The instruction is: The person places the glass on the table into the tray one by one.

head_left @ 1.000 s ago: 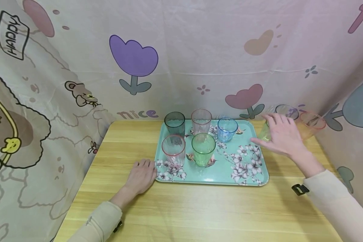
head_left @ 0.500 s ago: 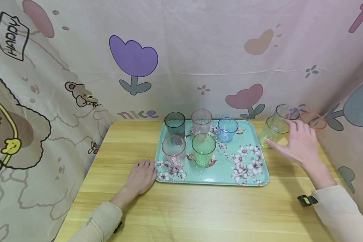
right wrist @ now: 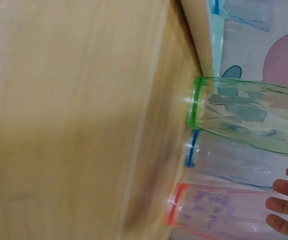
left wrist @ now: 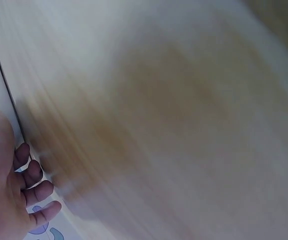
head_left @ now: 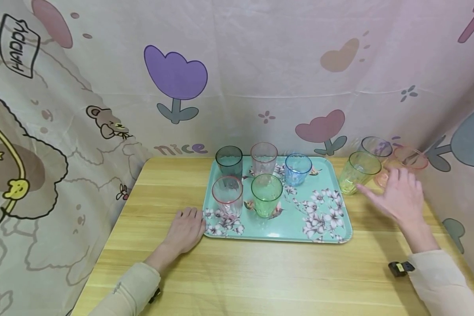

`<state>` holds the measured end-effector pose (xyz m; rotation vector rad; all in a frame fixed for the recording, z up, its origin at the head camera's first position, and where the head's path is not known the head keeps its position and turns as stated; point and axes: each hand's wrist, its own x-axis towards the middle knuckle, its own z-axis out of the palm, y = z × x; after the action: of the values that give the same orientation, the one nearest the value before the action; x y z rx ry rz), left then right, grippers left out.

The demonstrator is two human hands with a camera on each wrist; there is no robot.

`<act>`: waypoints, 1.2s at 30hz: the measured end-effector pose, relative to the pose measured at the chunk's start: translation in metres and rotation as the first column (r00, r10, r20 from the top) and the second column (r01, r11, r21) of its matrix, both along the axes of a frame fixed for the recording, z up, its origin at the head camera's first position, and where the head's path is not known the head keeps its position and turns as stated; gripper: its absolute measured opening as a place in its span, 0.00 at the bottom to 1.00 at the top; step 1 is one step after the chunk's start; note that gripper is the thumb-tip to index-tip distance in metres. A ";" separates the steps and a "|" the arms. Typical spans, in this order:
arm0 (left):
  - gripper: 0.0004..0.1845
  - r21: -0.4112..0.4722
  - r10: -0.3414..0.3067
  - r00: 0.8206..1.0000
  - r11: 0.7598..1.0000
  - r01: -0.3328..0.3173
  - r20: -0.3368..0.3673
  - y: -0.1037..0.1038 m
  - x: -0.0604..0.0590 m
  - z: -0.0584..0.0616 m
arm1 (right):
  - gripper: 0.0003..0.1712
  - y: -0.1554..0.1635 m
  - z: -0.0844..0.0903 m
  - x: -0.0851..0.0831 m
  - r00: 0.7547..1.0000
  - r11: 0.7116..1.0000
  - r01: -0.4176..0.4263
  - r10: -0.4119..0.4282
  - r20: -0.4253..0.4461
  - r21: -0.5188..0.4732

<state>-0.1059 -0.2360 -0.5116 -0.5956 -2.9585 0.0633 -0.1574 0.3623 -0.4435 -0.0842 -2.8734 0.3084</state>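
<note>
Nearest, at the lower middle of the frame, is bare table (head_left: 260, 276). The left hand (head_left: 184, 230), left of centre, lies relaxed on it against the left edge of the floral tray (head_left: 286, 227), gripping nothing. The right hand (head_left: 403, 197), at the right of the frame and well apart from the other, has its thumb spread away from its fingers; it is not clamped on anything, though I cannot tell whether its fingertips touch the orange glass (head_left: 411, 159) just beyond.

That glass stands upright at the right of the frame, close to the yellow glass (head_left: 359, 171) and the dark-rimmed glass (head_left: 375, 146). All look rigid and thin-walled; whether glass or plastic is unclear, so they are best treated as breakable. I judge them light when empty, and smooth enough to slip from a loose pinch. The best hold is probably around the middle of the wall, thumb opposite fingers, clear of the rim and gently enough not to knock its neighbours.

On the tray, the green glass (head_left: 266, 195) and red-rimmed glass (head_left: 227, 195) stand before three more; the printed cloth (head_left: 245, 74) hangs behind.
</note>
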 end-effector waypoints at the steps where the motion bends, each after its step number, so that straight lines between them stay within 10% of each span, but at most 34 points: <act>1: 0.13 0.001 0.000 1.000 1.000 0.000 0.001 0.000 0.000 0.000 | 0.67 0.000 -0.002 0.000 1.000 1.000 0.001 -0.001 0.001 0.005; 36: 0.13 -0.011 0.014 1.000 1.000 -0.013 0.021 0.001 0.001 0.000 | 0.71 -0.015 -0.027 -0.026 0.988 0.994 0.111 -0.110 0.109 -0.005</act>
<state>-0.1053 -0.2350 -0.5113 -0.5813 -2.9847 0.0752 -0.1838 0.3473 -0.4709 -0.2693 -2.9598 0.3063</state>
